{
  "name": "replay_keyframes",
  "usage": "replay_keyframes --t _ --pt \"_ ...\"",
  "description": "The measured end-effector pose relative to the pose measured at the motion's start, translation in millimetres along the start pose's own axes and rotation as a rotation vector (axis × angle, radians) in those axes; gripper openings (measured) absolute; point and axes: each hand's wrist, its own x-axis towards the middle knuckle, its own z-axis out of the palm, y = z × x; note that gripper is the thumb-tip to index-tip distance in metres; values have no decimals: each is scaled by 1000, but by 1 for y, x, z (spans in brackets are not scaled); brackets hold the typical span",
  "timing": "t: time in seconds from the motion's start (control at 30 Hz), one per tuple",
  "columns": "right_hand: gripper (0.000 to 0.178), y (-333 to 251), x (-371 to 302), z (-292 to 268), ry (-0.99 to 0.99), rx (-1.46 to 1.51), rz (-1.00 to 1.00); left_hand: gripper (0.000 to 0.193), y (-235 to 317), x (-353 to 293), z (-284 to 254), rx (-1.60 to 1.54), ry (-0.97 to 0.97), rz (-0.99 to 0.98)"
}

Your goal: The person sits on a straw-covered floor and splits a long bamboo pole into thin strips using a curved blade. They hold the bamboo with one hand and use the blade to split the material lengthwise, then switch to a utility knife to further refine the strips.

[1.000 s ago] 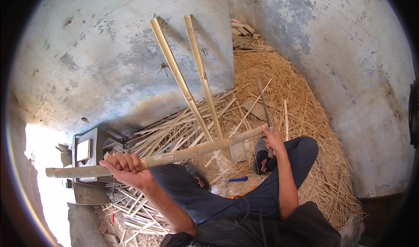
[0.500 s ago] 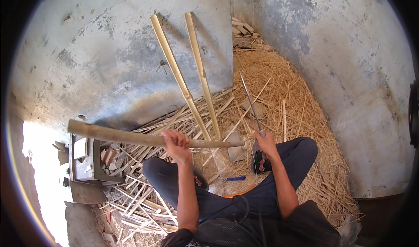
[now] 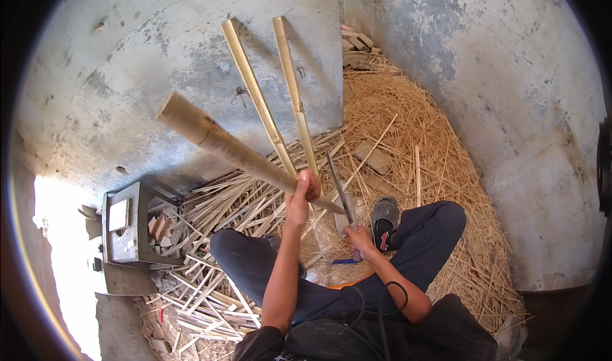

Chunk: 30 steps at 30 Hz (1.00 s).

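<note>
A long bamboo pole [image 3: 223, 145] is gripped in my left hand [image 3: 302, 193]. The pole slants, its thick end raised at the upper left and its lower end down near the floor between my feet. My right hand [image 3: 361, 241] is closed on the handle of a long, narrow-bladed knife [image 3: 339, 184], whose blade points up and away. In the picture the blade passes beside the pole's lower end; whether they touch, I cannot tell. A pale block [image 3: 346, 224] on the floor is partly hidden behind the knife and my hand.
Two split bamboo lengths [image 3: 254, 93] lean against the grey wall [image 3: 159, 61] ahead. Thin strips [image 3: 210, 297] and straw-like shavings [image 3: 408, 119] cover the floor around my crossed legs. A box-like cabinet [image 3: 131, 243] lies at left. A blue object [image 3: 344, 261] sits between my legs.
The bamboo pole has swung from nearly level to a steep slant, its thick end raised. My left hand moved right and up; my right hand brought the knife left and down, nearer the pole.
</note>
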Motion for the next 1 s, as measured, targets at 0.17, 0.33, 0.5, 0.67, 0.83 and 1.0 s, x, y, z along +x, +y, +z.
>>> replay_keyframes --t 0.17,0.33,0.5,0.67,0.83,1.0 --pt "14 11 10 5 -17 -28 -75 52 -5 2 16 46 -17 -4" --pt "14 19 12 6 19 -100 -52 52 -4 4 19 35 17 1" --pt "13 24 12 4 21 -84 -45 50 -10 3 18 -46 -2 -9" --pt "11 17 13 6 -24 -58 -42 53 -9 0 28 29 72 -19" --pt "9 -11 -1 14 -75 75 -235 50 -12 -1 22 9 97 17" --pt "9 15 10 22 -33 150 -139 48 -14 2 17 -55 80 58"
